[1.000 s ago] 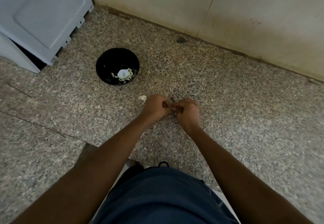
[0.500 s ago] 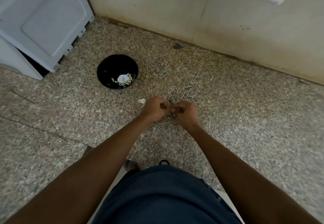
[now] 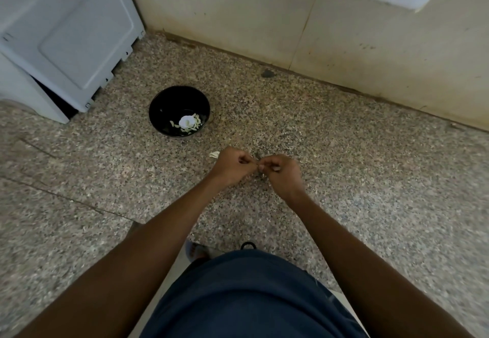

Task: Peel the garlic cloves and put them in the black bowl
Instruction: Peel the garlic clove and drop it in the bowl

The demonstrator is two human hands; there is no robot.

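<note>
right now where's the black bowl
In the head view the black bowl sits on the speckled counter, ahead and left of both hands, near the white appliance.

Both forearms reach fwd from the bottom corners, bare, converging toward mid-frame. Left hand point(image 3: 232, 167) & right hand point(image 3: 281, 172) meet knuckle to knuckle, fingertips touching. Both w/ fingers curled tight, thumbs tucked in toward the meeting point, pinching sth too small to make out. Left wrist roughly straight; right wrist bent slightly inward. Backs of both hands face up.
</note>
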